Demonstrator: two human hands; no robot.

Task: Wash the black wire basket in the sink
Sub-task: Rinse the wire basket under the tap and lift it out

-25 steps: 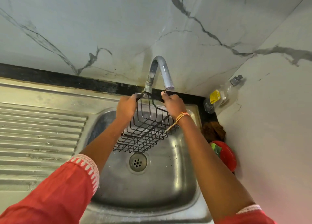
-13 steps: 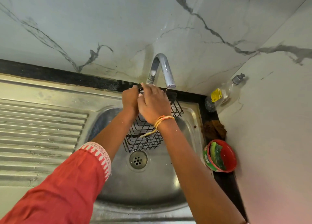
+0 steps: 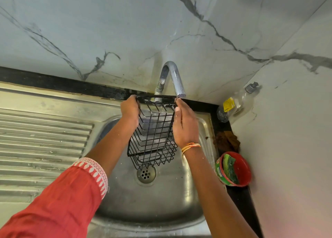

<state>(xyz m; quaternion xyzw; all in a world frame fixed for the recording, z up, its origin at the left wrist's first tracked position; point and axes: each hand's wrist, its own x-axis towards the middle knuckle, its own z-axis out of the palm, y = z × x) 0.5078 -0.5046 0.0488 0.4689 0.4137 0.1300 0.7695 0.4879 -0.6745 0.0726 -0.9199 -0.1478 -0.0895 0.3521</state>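
Note:
The black wire basket (image 3: 152, 135) hangs tilted over the steel sink bowl (image 3: 125, 202), its upper rim just below the tap spout (image 3: 177, 83). My left hand (image 3: 129, 110) grips the basket's upper left edge. On the right side, my right hand (image 3: 185, 126) holds its upper right edge, with a thread bracelet at the wrist. The basket's lower end hovers above the drain (image 3: 145, 174). I see no water running from the spout.
A ribbed steel drainboard (image 3: 41, 144) lies left of the bowl. On the black counter strip at right stand a red tub with a green scrub pad (image 3: 233, 169), a brown scrubber (image 3: 227, 141) and a clear soap bottle (image 3: 235, 105). Marble walls close the corner.
My right hand has come off the basket's top near the tap and now holds its right edge. The basket has turned lengthwise and hangs lower toward the drain.

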